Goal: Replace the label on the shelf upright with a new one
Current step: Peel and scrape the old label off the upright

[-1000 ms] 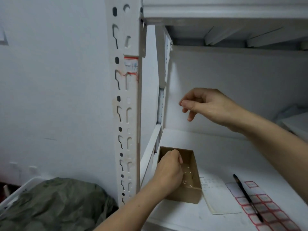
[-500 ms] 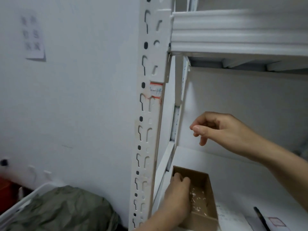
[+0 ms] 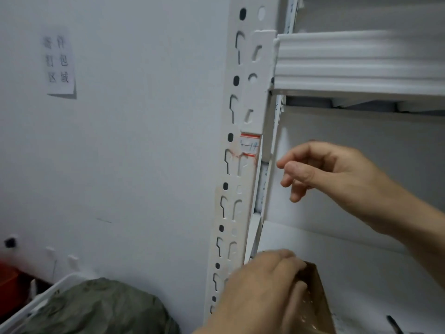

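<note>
The red-edged label (image 3: 250, 145) sits on the upright (image 3: 237, 213), below the upper shelf. The right hand (image 3: 337, 174) hovers just right of it, not touching, with its thumb against curled fingers (image 3: 292, 169); I cannot tell whether they pinch anything. The left hand (image 3: 262, 288), blurred, lies over the box (image 3: 317, 309) rim with its fingers bent; I cannot tell if it grips.

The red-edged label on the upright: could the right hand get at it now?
Probably yes: the right hand hovers beside the red-edged label on the shelf upright, nothing lying between them.
</note>
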